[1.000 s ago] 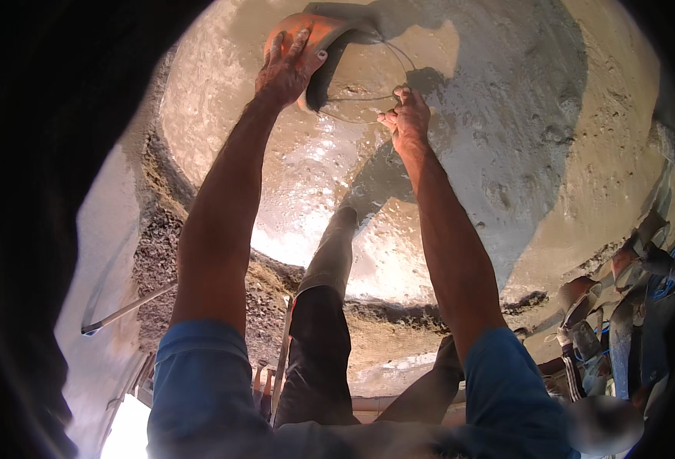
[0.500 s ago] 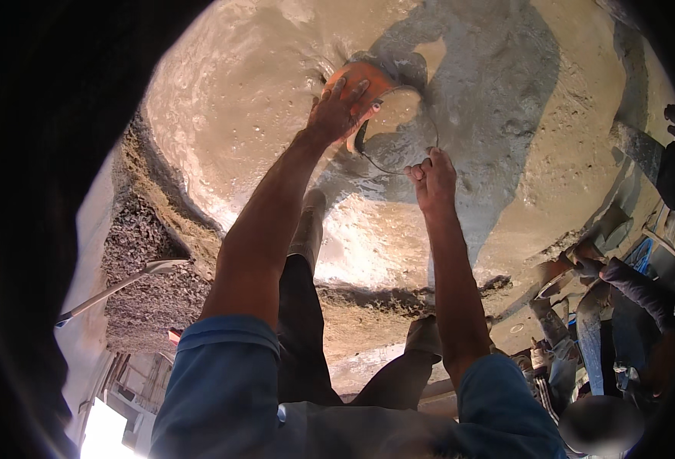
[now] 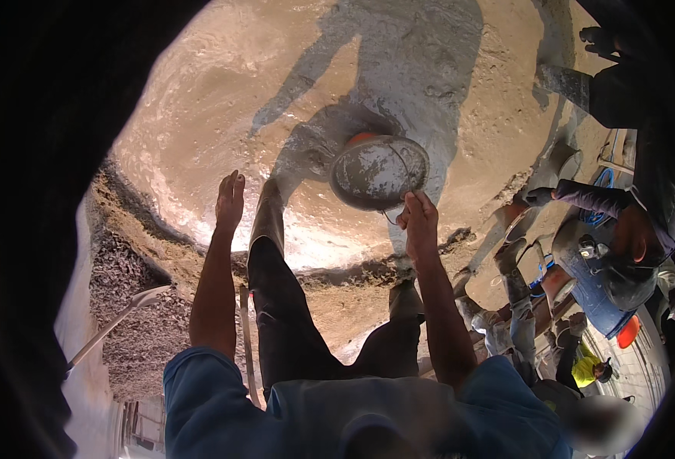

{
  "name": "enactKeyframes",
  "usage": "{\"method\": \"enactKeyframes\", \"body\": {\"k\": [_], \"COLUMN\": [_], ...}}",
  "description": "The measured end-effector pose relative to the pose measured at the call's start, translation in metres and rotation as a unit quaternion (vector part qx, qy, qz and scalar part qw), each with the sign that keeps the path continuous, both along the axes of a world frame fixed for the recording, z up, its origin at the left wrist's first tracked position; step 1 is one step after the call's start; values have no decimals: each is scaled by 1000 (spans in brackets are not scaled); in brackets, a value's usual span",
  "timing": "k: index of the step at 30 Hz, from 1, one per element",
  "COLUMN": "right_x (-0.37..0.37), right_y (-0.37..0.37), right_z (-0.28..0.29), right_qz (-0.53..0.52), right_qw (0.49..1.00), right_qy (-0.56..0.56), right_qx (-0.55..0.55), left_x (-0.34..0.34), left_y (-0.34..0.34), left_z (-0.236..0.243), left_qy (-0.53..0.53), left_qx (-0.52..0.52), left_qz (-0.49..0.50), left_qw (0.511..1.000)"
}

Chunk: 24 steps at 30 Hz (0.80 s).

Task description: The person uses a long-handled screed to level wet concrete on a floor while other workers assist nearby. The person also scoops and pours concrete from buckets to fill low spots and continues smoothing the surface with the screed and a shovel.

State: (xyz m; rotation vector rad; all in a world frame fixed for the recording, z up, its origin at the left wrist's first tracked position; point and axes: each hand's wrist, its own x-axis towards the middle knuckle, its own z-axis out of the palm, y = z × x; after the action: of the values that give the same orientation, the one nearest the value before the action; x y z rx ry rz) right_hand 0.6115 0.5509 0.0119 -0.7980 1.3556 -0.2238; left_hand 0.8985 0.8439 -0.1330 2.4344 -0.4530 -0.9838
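My right hand (image 3: 420, 222) grips the thin wire handle of an orange bucket (image 3: 363, 138) in front of me. Grey wet mortar fills the bucket up near its dark, coated rim; only a strip of orange wall shows at the far side. Around and beyond it spreads a wide pool of wet mortar (image 3: 207, 107). To the left, apart from the bucket, my left hand (image 3: 230, 200) hangs over the near part of the pool. Its fingers are stretched out and it holds nothing.
My left boot (image 3: 269, 214) stands in the pool's near edge. Left lie a gravel heap (image 3: 123, 275) and a shovel (image 3: 120, 321). A long wooden handle (image 3: 247, 344) lies beside my left leg. Several people crowd the right, one with a dark sleeve (image 3: 593, 197), near blue hose (image 3: 603, 183).
The bucket has come nearer and turned from lying tipped in the mortar to mouth up, full. My left hand has let go and moved left and back. My right hand keeps the handle.
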Motion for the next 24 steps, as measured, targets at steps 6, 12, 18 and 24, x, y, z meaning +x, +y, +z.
{"method": "enactKeyframes", "body": {"k": [6, 12, 18, 24], "right_x": [-116, -254, -421, -582], "right_y": [10, 23, 69, 60], "right_z": [17, 69, 88, 58], "right_qz": [-291, -327, -389, -426], "right_qw": [954, 943, 919, 897], "right_qy": [-16, 23, 25, 100], "right_qx": [78, 53, -62, -58], "left_x": [-16, -39, -59, -127], "left_y": [154, 191, 59, -54], "left_z": [82, 154, 168, 168], "left_qy": [48, 27, -16, -41], "left_qx": [132, 173, 126, 83], "left_qz": [-9, -98, -177, -283], "left_qw": [990, 980, 976, 955]}}
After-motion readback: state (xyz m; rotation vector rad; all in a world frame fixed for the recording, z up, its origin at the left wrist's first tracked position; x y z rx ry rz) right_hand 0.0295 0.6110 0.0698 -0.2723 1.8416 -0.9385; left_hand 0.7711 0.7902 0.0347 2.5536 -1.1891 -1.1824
